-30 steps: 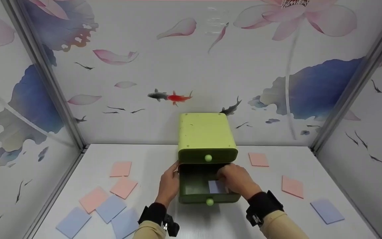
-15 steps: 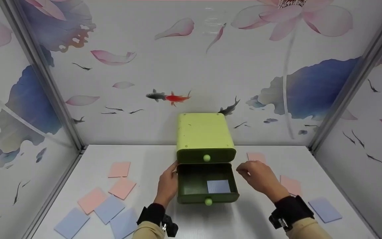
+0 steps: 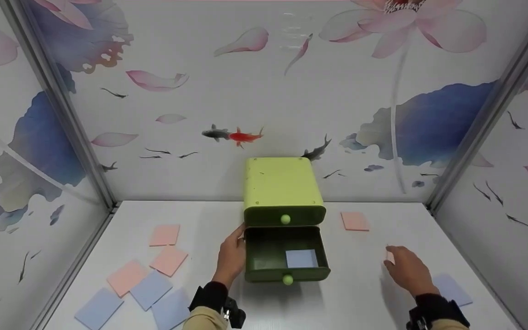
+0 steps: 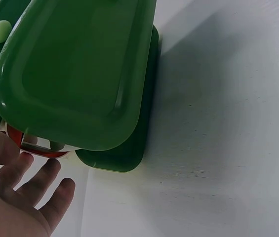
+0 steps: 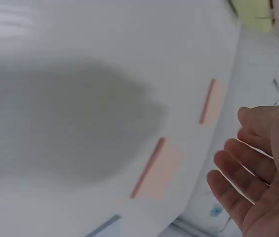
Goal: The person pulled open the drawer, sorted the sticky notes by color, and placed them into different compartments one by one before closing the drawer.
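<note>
A small green cabinet (image 3: 282, 181) stands at the back middle of the table in the head view. Its lower drawer (image 3: 264, 275) is pulled out, and a thin blue square note pad (image 3: 301, 258) lies inside at the right. My left hand (image 3: 231, 256) is at the cabinet's left side; the left wrist view shows its fingers loosely bent there. Over on the right, my right hand (image 3: 408, 270) hovers by a pink square note pad (image 3: 389, 256), mostly hidden behind the fingers. In the right wrist view the fingers (image 5: 238, 182) are spread and grip nothing.
Several pink pads (image 3: 127, 278) and blue pads (image 3: 99, 308) lie on the left of the table. To the right lie another pink pad (image 3: 354, 221) and a blue pad (image 3: 456, 291), partly covered by my right hand. Patterned walls surround the table.
My right hand has left the drawer and moved right to the pink pad. The blue pad it was touching lies in the drawer. The left hand has stayed put.
</note>
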### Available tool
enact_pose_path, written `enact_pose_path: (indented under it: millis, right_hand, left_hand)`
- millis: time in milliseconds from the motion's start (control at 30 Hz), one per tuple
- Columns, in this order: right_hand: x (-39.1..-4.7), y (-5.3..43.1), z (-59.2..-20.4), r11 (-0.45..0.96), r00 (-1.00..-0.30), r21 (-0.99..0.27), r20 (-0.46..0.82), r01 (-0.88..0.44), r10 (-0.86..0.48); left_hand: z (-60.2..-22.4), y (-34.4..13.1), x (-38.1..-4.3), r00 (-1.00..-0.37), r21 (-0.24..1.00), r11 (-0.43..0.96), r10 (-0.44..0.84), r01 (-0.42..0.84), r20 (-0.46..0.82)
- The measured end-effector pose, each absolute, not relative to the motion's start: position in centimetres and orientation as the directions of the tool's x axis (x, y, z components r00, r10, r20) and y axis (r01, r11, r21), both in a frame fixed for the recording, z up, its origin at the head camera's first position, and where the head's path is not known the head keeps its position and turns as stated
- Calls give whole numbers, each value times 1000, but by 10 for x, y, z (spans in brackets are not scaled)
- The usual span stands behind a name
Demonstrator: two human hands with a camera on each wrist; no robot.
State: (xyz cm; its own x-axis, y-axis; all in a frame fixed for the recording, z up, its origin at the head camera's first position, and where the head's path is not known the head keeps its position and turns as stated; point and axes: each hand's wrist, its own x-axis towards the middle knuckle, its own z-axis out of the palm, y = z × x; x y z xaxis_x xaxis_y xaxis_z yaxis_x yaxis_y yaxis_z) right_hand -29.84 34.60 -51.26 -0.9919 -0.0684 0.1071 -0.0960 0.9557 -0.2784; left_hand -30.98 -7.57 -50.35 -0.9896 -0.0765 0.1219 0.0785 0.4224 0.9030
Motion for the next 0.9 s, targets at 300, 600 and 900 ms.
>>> enact_pose_path:
  millis: [300,600,900]
  right_hand:
    - [-269,392,-563,965,-986,-225,73,133,152]
    - [-257,395,-579,954,-969,-173,-7,244,246]
    - [-264,396,-579,954,-964,-175,64,243,257]
  left_hand:
    - [-503,-74,-309,-990,909,413,-90,62,109]
    - [-506,-75,-309,-989,907,413,-84,81,126]
    - [-507,-75,-310,-988,911,405,-97,73,122]
